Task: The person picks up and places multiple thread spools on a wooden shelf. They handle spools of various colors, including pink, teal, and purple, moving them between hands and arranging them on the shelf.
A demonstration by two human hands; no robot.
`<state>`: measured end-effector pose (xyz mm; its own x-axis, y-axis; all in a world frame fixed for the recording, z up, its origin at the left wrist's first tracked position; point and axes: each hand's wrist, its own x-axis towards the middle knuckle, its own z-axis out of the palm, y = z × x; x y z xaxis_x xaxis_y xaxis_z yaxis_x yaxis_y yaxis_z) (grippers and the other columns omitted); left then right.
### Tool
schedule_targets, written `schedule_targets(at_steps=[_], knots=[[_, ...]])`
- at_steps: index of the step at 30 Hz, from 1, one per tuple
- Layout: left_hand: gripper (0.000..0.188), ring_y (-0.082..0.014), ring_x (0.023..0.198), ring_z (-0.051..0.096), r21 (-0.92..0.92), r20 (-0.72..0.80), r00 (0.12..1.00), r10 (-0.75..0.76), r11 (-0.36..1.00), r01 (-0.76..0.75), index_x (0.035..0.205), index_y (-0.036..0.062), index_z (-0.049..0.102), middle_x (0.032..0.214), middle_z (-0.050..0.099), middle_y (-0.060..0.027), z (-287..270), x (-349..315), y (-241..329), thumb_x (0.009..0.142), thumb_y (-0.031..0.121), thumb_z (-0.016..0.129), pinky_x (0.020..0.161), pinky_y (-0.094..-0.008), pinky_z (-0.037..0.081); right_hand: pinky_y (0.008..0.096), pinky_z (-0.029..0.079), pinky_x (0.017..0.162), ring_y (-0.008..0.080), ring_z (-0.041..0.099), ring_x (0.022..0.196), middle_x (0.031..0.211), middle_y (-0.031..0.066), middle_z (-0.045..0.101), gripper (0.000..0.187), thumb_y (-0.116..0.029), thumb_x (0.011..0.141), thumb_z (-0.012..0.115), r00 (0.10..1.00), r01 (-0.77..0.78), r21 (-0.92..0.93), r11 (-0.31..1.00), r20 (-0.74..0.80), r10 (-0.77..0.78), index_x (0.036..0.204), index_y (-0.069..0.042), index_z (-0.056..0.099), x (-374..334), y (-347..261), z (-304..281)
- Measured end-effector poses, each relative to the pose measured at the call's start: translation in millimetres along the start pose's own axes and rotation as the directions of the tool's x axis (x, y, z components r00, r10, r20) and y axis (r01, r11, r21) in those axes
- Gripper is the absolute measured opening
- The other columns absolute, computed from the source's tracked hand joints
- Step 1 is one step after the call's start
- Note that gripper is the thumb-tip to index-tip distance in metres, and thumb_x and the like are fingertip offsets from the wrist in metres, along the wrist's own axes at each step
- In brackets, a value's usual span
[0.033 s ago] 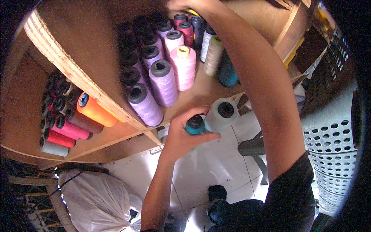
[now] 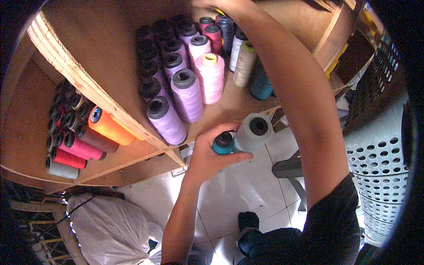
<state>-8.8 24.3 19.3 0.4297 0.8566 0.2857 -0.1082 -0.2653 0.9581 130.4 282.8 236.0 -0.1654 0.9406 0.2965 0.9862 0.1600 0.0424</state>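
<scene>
My left hand [image 2: 212,152] is closed around two cones of thread, held side by side below the front edge of the shelf. One is a teal thread cone [image 2: 223,145] with a black top; the other is a larger white thread cone [image 2: 254,130] with a black core. My right hand [image 2: 221,4] reaches up over the back of the shelf at the picture's top edge, where its fingers are cut off from sight. Near it stand dark red thread cones [image 2: 213,37] and a dark navy one [image 2: 225,35]. Something yellow shows beside the hand.
Lilac thread cones [image 2: 187,97], a pink one [image 2: 210,79] and a beige one [image 2: 244,64] stand on the wooden shelf [image 2: 221,108]. The left compartment holds an orange cone [image 2: 110,126] and several others. A white sack [image 2: 110,229] lies lower left; a perforated grey basket [image 2: 375,176] stands right.
</scene>
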Motion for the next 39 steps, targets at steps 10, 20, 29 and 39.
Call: schedule_targets(at_steps=[10, 20, 29, 39], knots=[[0.063, -0.0147, 0.108, 0.065, 0.156, 0.015, 0.999, 0.042, 0.987, -0.044, 0.114, 0.0036, 0.070, 0.114, 0.073, -0.0042, -3, 2, 2, 0.061, 0.014, 0.101, 0.098, -0.0324, 0.051, 0.0480, 0.057, 0.090, 0.0448, 0.067, 0.110, 0.108, 0.0314, 0.069, 0.051, -0.032, 0.088, 0.067, 0.798, 0.046, 0.300, 0.953, -0.585, 0.145, 0.115, 0.012, 0.064, 55, 3, 26], [0.062, -0.0153, 0.106, 0.066, 0.081, 0.013, 0.999, 0.044, 0.996, -0.045, 0.113, 0.0033, 0.070, 0.114, 0.073, -0.0043, -2, 3, -1, 0.061, 0.015, 0.101, 0.097, -0.0324, 0.051, 0.0437, 0.057, 0.094, 0.0384, 0.068, 0.116, 0.123, 0.0241, 0.070, 0.035, -0.019, 0.082, 0.072, 0.981, -0.042, 0.141, 0.989, -0.183, 0.067, 0.114, -0.003, 0.076, 42, 4, 40], [0.063, -0.0154, 0.106, 0.065, 0.131, 0.008, 0.996, 0.093, 0.987, -0.093, 0.118, 0.0004, 0.070, 0.113, 0.072, -0.0077, -3, 2, 3, 0.065, 0.018, 0.099, 0.096, -0.0321, 0.051, 0.0416, 0.051, 0.107, 0.0371, 0.061, 0.129, 0.137, 0.0264, 0.063, 0.047, -0.018, 0.084, 0.067, 0.994, -0.087, 0.119, 0.989, -0.061, 0.094, 0.127, 0.002, 0.069, 40, 3, 78], [0.063, -0.0151, 0.106, 0.066, 0.143, 0.004, 0.994, 0.106, 0.984, -0.106, 0.117, 0.0025, 0.070, 0.114, 0.073, -0.0059, -3, 2, 1, 0.062, 0.016, 0.100, 0.097, -0.0326, 0.051, 0.0435, 0.058, 0.065, 0.0321, 0.073, 0.077, 0.090, 0.0218, 0.075, 0.031, -0.026, 0.079, 0.068, 0.986, -0.016, 0.201, 0.979, 0.164, -0.018, 0.091, 0.002, 0.077, 28, 28, 20]])
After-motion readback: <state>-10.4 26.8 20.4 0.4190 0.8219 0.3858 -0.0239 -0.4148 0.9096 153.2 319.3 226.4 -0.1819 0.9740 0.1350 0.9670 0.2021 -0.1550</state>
